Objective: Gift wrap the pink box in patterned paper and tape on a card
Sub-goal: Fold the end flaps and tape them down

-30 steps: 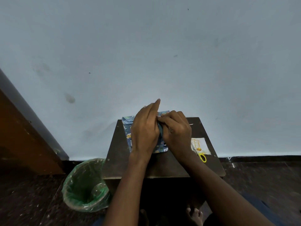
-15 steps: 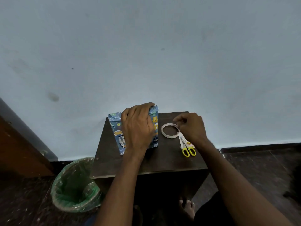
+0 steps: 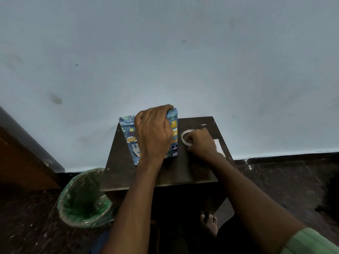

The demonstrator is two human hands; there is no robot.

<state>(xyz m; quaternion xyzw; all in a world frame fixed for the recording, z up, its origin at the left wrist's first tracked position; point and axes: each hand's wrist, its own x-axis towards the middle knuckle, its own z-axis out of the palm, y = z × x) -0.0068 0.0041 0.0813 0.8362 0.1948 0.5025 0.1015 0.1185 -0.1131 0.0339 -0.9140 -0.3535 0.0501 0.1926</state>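
Observation:
The box wrapped in blue patterned paper (image 3: pixel 131 142) lies on the small dark table (image 3: pixel 161 173), its far end against the wall. My left hand (image 3: pixel 153 132) lies over the box, fingers curled over the folded paper at its far end. To its right, my right hand (image 3: pixel 200 143) has its fingers curled at the roll of clear tape (image 3: pixel 184 137) on the tabletop. A white card (image 3: pixel 219 146) shows partly from under my right hand. The scissors are hidden.
A bin lined with a green bag (image 3: pixel 85 198) stands on the dark floor left of the table. A brown wooden door (image 3: pixel 22 162) is at far left. The pale wall rises right behind the table. My bare foot (image 3: pixel 209 223) is under the table.
My right hand left the box and went right to the tape roll, now covering the scissors. My left hand flattened onto the box and stays there.

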